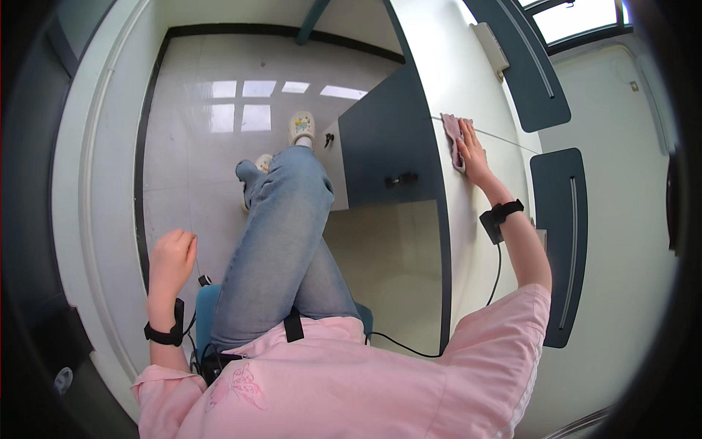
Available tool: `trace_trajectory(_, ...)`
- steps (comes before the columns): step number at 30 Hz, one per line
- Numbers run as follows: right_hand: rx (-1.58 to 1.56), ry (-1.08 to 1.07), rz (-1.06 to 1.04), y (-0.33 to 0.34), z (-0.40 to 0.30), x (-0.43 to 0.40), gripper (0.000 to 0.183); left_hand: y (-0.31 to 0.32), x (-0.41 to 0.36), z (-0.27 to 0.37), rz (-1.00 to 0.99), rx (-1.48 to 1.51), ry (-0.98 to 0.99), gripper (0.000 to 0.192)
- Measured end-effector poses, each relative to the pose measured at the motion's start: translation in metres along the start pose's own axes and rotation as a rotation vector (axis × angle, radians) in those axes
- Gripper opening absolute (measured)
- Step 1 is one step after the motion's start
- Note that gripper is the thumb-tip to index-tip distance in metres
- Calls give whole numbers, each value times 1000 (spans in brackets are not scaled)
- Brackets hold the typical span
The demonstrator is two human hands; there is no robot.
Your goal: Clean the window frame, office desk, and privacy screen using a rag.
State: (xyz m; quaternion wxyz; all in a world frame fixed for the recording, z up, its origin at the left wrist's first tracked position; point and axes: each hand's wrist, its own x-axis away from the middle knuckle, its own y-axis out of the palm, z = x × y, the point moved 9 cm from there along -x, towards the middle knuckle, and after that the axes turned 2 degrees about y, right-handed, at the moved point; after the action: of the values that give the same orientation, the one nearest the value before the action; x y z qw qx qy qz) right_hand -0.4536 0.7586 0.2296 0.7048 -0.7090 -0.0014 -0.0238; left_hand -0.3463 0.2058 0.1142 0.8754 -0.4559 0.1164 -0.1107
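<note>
My right hand (471, 152) lies with fingers stretched over a folded pink cloth (453, 137) on the white desktop (460, 214). Part of the cloth is hidden under the palm and fingers. It sits across a thin seam between two desk panels. On the other side, my left hand (173, 256) hangs in the air beside my legs, its fingers curled in and nothing visible in it. Each wrist wears a black strap with a small device, and a cable runs from each.
Two dark divider panels (560, 247) (521, 66) stand along the desk's far edge. A white box (490, 48) is beside one. Under the desk is a dark cabinet (386, 142) with keys in its lock (401, 180). I sit on a blue chair (206, 307); a cable (403, 347) runs toward the desk.
</note>
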Motion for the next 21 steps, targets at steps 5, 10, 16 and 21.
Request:
trace_trajectory(5, 52, -16, 50, 4, 8, -4, 51, 8, -23, -3, 0, -31, 72, 7)
trace_trajectory(10, 23, 82, 47, -3, -6, 1, 51, 10, -53, 3, -19, -50, 123, 8)
trace_trajectory(16, 15, 89, 12, 1, 9, 50, 51, 2, -70, 5, 5, 24, 130, 9)
trace_trajectory(21, 8, 217, 119, 10, 108, 164, 62, 9, -73, 4, -58, -7, 132, 9)
